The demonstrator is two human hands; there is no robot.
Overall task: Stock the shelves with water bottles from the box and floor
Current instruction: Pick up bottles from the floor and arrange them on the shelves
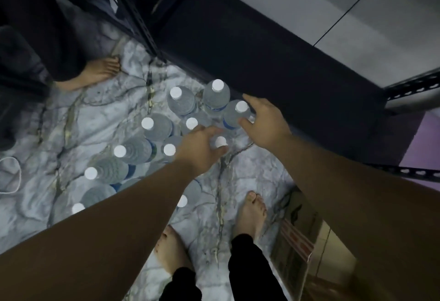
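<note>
Several clear water bottles with white caps stand upright on the marbled floor [250,172], in a loose cluster running from lower left to upper right. My left hand [198,147] reaches down with its fingers curled round the neck of one bottle [220,142]. My right hand [264,122] is spread around another bottle [234,116] at the cluster's right end, thumb and fingers on either side of it. Whether either bottle is off the floor cannot be told. A dark metal shelf [262,46] runs along just behind the bottles.
My bare feet [252,210] stand just below the bottles. Another person's bare foot [95,73] is at the upper left. An open cardboard box [297,248] sits at the lower right. A slotted shelf upright [414,86] crosses on the right. A white cord [16,172] lies at the left edge.
</note>
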